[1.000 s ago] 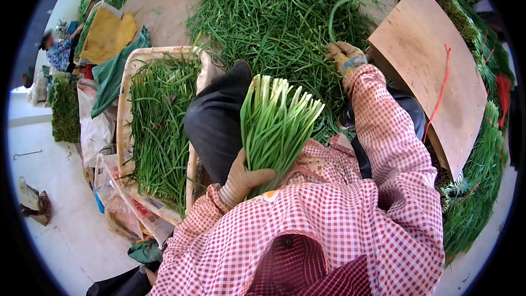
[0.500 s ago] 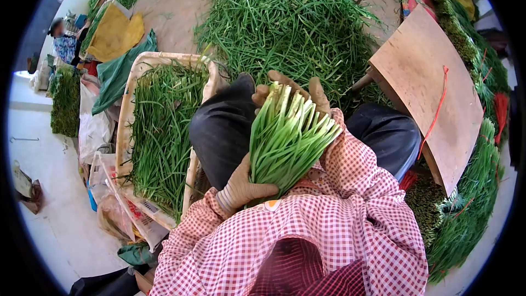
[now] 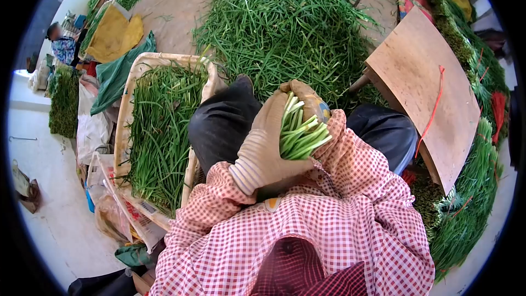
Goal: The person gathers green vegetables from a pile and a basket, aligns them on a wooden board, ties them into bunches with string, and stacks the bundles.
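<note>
A bunch of garlic chives [image 3: 298, 137] is between my two gloved hands in front of my lap, its pale cut ends showing. My left hand [image 3: 264, 148] is wrapped round the near and left side, thumb along the front. Curled round the far side is my right hand [image 3: 308, 98], its fingers partly hidden behind the stalks. The leafy ends are out of sight under the hands. Beyond my knees lies a big loose heap of chives [image 3: 290, 27]. At my left stands a lined crate [image 3: 125, 126] filled with more chives.
At right a tilted brown board [image 3: 422, 88] has a red tie [image 3: 436, 112] lying on it. Bundled greens [image 3: 466, 208] are stacked behind it. Bags [image 3: 112, 219] lie left of the crate. Another person [image 3: 63, 44] is at far left.
My left hand has moved up from the leafy end to the stalks. The bunch has turned so its cut ends face me, and my right hand has closed round its far side.
</note>
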Available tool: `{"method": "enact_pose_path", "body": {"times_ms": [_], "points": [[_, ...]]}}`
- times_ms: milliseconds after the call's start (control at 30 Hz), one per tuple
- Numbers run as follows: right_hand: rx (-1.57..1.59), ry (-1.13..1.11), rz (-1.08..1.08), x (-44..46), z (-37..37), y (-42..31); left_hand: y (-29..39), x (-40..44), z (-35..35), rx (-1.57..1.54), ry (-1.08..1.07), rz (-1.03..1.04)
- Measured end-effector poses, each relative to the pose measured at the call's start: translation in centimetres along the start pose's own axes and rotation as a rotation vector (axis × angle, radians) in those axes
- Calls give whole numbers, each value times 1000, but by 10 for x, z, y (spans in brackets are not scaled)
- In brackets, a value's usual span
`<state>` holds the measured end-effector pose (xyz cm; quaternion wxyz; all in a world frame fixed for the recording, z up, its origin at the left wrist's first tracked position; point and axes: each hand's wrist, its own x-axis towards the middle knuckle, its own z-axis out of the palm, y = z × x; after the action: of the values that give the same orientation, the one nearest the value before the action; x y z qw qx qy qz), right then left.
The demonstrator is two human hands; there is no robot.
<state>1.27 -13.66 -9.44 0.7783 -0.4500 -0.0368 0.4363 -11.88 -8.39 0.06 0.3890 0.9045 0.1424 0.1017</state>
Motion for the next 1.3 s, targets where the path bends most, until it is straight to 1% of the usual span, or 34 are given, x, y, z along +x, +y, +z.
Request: {"method": "enact_pose_path", "body": {"times_ms": [33, 67, 100, 133, 200, 233, 300, 333, 400, 433, 467, 533, 567, 600, 667, 700, 767, 800, 867, 900, 933, 967, 1000, 1033, 1067, 1100, 1133, 1200, 1233, 1267, 1300], "points": [[162, -67, 160, -5, 2, -7, -5, -1, 3, 1, 2, 0], [323, -134, 321, -12, 4, -16, -12, -3, 6, -123, 60, -100], [437, -213, 327, -20, 8, -26, -19, -6, 8, -247, 123, -205], [503, -206, 357, -28, 14, -38, -26, -7, 9, -251, 158, -206], [637, -390, 300, -38, 9, -39, -22, -6, 2, -256, 124, -294], [504, -338, 207, -40, 12, -34, -20, -6, 2, -251, 127, -298], [301, -232, 87, -37, 7, -19, -14, -1, 8, 6, 13, -310], [304, -222, 81, -37, 4, -14, -15, -1, 16, 5, 2, -304], [-107, -208, -208, -42, 5, -7, -7, 3, 29, 294, 46, -119], [-110, -113, -210, -41, 7, -5, -2, 1, 32, 239, -149, -317], [-115, -114, -214, -38, 4, -8, -1, 0, 33, 235, -145, -313], [149, -47, -47, -28, -1, -16, -3, -6, 32, 235, 8, -19], [104, -5, -90, -28, 1, -29, 4, -4, 21, 156, -30, 12], [101, -89, -179, -23, -1, -42, 4, -2, 9, 149, -19, 15], [-155, -128, -315, -16, -1, -103, -2, -1, -19, 71, 16, 463], [-145, -169, -306, -12, -6, -141, 1, -6, -35, 66, 102, 427], [-30, -149, -521, -16, 7, -199, -4, -20, -64, 91, 307, 337], [79, -90, -744, -18, 15, -217, -12, -28, -73, 115, 425, 281], [104, -48, -948, 11, -14, -243, -45, -44, -67, -34, 706, 77], [-235, 140, -838, 27, -29, -240, -55, -46, -64, -34, 752, 28], [-463, 174, -725, 60, -56, -232, -60, -49, -62, -31, 786, -33], [-481, 34, -702, 79, -68, -210, -57, -50, -60, -33, 748, -21], [-498, -119, -687, 90, -58, -200, -56, -44, -59, -39, 766, -24], [-514, -141, -675, 99, -51, -201, -53, -42, -56, -72, 699, 102], [-496, -168, -752, 94, -32, -202, -48, -46, -53, -104, 622, 214], [-470, -194, -840, 88, -12, -208, -43, -47, -52, -128, 572, 214], [-390, -135, -823, 75, 9, -216, -37, -49, -49, -192, 548, 178], [-304, -112, -855, 69, 20, -237, -41, -56, -37, -310, 508, 131], [-277, -53, -870, 63, 26, -240, -46, -58, -25, -373, 524, 118], [-304, -40, -914, 62, 26, -236, -49, -61, -12, -407, 537, 90], [-702, -32, -941, 83, 7, -230, -45, -58, -5, -450, 469, 105]]}}
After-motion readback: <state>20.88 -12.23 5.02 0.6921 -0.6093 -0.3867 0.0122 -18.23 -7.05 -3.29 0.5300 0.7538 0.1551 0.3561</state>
